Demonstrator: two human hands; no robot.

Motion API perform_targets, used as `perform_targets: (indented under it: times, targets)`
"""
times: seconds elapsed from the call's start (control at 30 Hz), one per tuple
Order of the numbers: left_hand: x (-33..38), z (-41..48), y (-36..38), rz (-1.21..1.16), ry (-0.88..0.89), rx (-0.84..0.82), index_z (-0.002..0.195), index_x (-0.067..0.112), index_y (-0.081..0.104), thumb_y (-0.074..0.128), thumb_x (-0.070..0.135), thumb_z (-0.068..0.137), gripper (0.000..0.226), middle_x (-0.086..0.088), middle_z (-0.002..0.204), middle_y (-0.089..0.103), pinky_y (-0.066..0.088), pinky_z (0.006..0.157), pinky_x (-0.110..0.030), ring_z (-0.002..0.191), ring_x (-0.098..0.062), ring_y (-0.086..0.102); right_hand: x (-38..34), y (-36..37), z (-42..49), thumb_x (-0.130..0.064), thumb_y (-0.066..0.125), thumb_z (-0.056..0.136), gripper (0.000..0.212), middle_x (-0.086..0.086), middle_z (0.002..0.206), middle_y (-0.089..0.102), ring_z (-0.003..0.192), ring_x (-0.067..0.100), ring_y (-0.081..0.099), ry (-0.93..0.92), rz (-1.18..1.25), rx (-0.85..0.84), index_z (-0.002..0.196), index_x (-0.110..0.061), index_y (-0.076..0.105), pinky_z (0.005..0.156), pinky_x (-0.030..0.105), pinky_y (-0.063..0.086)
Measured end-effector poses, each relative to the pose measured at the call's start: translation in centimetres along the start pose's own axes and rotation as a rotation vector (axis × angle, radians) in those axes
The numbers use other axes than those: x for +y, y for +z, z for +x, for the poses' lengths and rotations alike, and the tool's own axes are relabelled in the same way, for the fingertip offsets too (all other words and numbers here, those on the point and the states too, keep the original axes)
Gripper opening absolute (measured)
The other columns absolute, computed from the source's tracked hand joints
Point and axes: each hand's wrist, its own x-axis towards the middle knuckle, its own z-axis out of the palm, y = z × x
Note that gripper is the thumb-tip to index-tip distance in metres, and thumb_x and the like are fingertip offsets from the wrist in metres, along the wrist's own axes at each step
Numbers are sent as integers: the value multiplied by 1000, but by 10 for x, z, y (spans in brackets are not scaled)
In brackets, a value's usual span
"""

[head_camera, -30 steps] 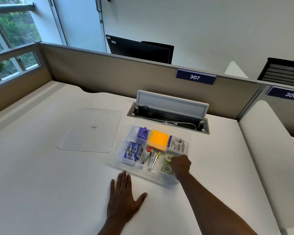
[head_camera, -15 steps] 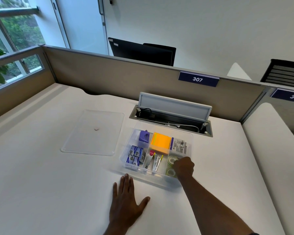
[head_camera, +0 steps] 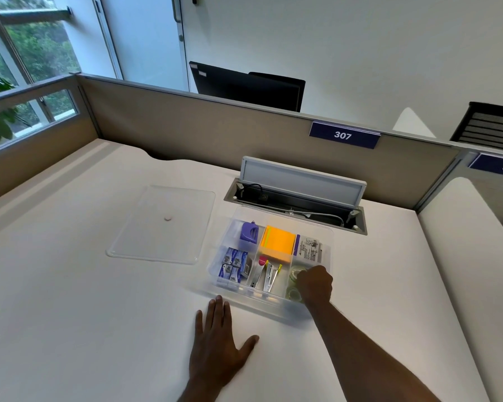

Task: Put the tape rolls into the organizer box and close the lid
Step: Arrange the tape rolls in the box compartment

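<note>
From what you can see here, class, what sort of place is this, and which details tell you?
Most likely an open-plan office workstation: a beige fabric partition carries a dark blue number plate reading 307, a grey flip-up cable hatch is set into the white desk, and a black monitor stands behind.

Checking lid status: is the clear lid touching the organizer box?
Apart. The head view shows bare desk between the clear lid, lying flat, and the organizer box.

1 clear organizer box [head_camera: 328, 236], 1 clear lid [head_camera: 145, 242] beside it. Inside: 2 tape rolls [head_camera: 295, 273] visible, 1 orange sticky-note pad [head_camera: 277, 242], 1 purple sharpener-like item [head_camera: 249, 234], approx. 4 small blue boxes [head_camera: 233, 264], 1 labelled packet [head_camera: 310, 248]. 2 hands: left hand [head_camera: 217, 346], right hand [head_camera: 315, 283].
</note>
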Motion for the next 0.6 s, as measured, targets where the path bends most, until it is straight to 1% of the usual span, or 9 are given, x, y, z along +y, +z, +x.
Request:
perform_targets:
  times: [0.1,0.23,0.37,0.5,0.53,0.6]
  targets:
    - [-1,0,2,6,0,-1,150,15,2,6,91,69,111,-5,162,-2,-6,120,-46,148,-22,-7,-3,2,-1,-13,60,86,34,20,116,65,101,36,65,9,-12,-59,118,1,58,87,40,58]
    - [-1,1,3,-7,5,11,150,12,10,11,90,72,110,-7,161,6,-2,120,-48,148,-23,-1,-4,6,-2,-15,62,85,41,17,118,64,102,33,64,68,3,-141,124,-1,54,86,36,55]
    - [-1,1,4,0,7,9,150,12,11,11,90,72,110,-7,161,7,-2,119,-47,149,-23,1,-1,6,-3,-14,65,83,45,17,119,64,104,32,64,69,4,-139,124,0,53,88,37,56]
    - [-2,1,4,25,6,-3,150,14,5,7,90,71,110,-6,162,1,-4,120,-47,148,-22,-6,4,2,-1,-14,63,84,44,19,120,62,107,35,62,76,-6,-130,123,1,52,90,44,56]
    - [-2,1,4,25,7,0,150,14,5,7,90,71,110,-6,162,1,-4,120,-47,148,-22,-6,5,1,-1,-13,62,84,43,19,121,62,108,35,61,78,2,-126,123,1,52,90,44,56]
    - [-2,0,3,22,12,4,150,13,6,7,90,71,110,-6,162,1,-3,121,-47,149,-22,-5,7,1,0,-12,61,83,42,20,120,62,107,36,61,74,17,-118,123,2,53,89,40,56]
